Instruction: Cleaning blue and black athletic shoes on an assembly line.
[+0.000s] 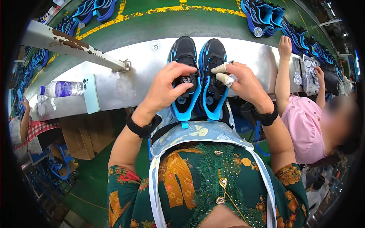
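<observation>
Two black sports shoes with bright blue trim lie side by side on the metal ledge [133, 76], toes pointing away from me. My left hand [167, 89] grips the left shoe [183, 53] over its tongue, thumb and fingers pinching the round dial there. On the right shoe [213, 57], my right hand [243, 81] holds the side; two of its fingers are wrapped in white tape. Both wrists carry black bands.
A plastic water bottle [62, 89] and a pale green phone [90, 93] lie on the ledge to my left. Rows of similar blue shoes [266, 15] sit on the green belt beyond. A person in a pink top [304, 121] works on my right, arm reaching up to the ledge.
</observation>
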Demonstrator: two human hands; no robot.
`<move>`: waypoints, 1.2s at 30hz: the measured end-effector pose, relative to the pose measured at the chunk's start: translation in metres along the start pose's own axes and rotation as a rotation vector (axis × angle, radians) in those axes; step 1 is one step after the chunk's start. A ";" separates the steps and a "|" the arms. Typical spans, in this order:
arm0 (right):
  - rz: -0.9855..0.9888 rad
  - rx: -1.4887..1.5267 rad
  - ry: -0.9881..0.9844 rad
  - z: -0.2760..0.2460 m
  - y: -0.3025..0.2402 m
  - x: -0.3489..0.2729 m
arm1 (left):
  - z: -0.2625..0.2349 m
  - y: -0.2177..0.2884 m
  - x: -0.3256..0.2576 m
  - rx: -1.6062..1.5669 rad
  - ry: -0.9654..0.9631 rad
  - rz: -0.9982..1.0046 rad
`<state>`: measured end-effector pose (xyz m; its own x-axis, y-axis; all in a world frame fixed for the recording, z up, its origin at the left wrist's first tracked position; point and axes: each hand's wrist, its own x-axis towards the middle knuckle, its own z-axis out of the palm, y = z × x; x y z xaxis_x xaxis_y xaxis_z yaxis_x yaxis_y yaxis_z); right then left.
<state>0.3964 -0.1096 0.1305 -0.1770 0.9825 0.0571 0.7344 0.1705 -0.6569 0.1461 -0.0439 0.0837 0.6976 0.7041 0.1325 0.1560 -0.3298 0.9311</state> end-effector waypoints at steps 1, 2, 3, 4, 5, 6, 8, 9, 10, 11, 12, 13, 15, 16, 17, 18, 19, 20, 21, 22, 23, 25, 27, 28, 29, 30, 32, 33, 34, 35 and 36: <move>0.004 0.037 -0.008 0.001 0.000 0.000 | -0.007 -0.008 0.001 -0.123 -0.121 -0.028; 0.003 0.073 -0.015 0.001 0.001 0.003 | -0.011 -0.011 0.004 -0.123 -0.118 -0.028; 0.000 0.073 -0.016 0.001 0.002 0.005 | -0.014 -0.013 0.006 -0.029 -0.150 0.091; -0.007 0.053 -0.008 -0.001 0.003 0.007 | -0.015 -0.014 0.007 0.065 -0.182 0.209; -0.011 0.035 0.002 -0.001 0.003 0.009 | -0.013 -0.012 0.006 0.093 -0.110 0.167; -0.011 0.037 0.002 0.000 0.004 0.010 | -0.008 -0.010 0.003 0.094 -0.111 0.165; -0.001 0.073 0.004 0.002 0.005 0.012 | 0.006 -0.009 -0.002 0.155 0.082 0.051; 0.004 0.072 0.004 0.004 0.004 0.013 | 0.008 -0.001 0.002 0.230 0.106 0.044; -0.007 0.076 0.000 0.006 0.004 0.014 | 0.006 -0.002 0.002 0.226 0.102 0.043; -0.026 0.082 -0.007 0.006 0.004 0.016 | 0.000 -0.003 0.002 0.065 -0.002 -0.016; -0.027 0.084 -0.011 0.006 0.005 0.016 | -0.006 -0.006 0.001 -0.096 -0.107 -0.074; -0.020 0.068 -0.016 0.005 0.006 0.016 | -0.012 -0.009 0.003 -0.167 -0.227 -0.060; -0.016 0.051 -0.018 0.006 0.007 0.018 | -0.015 -0.010 0.007 -0.071 -0.207 0.059; -0.008 0.080 -0.003 0.008 0.008 0.018 | -0.015 -0.010 0.008 0.024 -0.188 0.177; 0.002 0.106 0.016 0.009 0.008 0.018 | -0.009 -0.008 0.003 0.087 -0.084 0.128; 0.006 0.107 0.019 0.010 0.010 0.018 | -0.007 -0.009 0.002 0.085 -0.089 0.129; 0.009 0.109 0.012 0.012 0.012 0.017 | -0.005 -0.010 0.000 0.138 -0.064 0.110; 0.008 0.112 0.001 0.012 0.013 0.016 | -0.004 -0.010 -0.001 0.192 -0.034 0.088; 0.012 0.113 -0.001 0.011 0.013 0.015 | -0.006 -0.009 0.001 0.016 -0.130 -0.022; 0.010 0.078 -0.013 0.011 0.012 0.013 | -0.010 -0.012 0.004 0.012 -0.133 -0.025; 0.002 0.041 -0.021 0.009 0.012 0.013 | -0.017 -0.016 0.009 -0.104 -0.232 -0.027; 0.020 0.064 -0.016 0.006 0.015 0.012 | -0.027 -0.016 0.015 -0.220 -0.391 -0.024; 0.042 0.085 -0.004 0.004 0.019 0.008 | -0.025 -0.016 0.013 -0.260 -0.317 -0.019; 0.067 0.114 -0.013 0.002 0.020 0.006 | -0.023 -0.014 0.010 -0.299 -0.238 -0.018; 0.099 0.140 -0.015 0.000 0.022 0.002 | -0.016 -0.009 0.003 -0.131 -0.055 0.069; 0.112 0.134 -0.006 -0.001 0.027 -0.005 | -0.013 -0.004 -0.007 -0.139 -0.067 0.077; 0.117 0.220 0.001 -0.006 0.036 -0.018 | -0.011 0.008 -0.031 -0.036 0.252 -0.137; 0.115 0.221 -0.002 -0.007 0.032 -0.019 | -0.005 0.013 -0.045 -0.036 0.255 -0.139; 0.122 0.197 -0.090 -0.009 0.023 -0.021 | 0.002 0.018 -0.058 -0.094 0.255 -0.208; 0.129 0.171 -0.176 -0.010 0.016 -0.022 | 0.008 0.022 -0.067 -0.153 0.253 -0.276; 0.125 0.169 -0.175 -0.006 0.015 -0.021 | 0.016 0.022 -0.070 -0.111 0.265 -0.206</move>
<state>0.4147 -0.1269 0.1237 -0.2132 0.9648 -0.1541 0.6406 0.0190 -0.7677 0.1119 -0.1108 0.0893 0.4517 0.8921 0.0084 0.1870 -0.1039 0.9769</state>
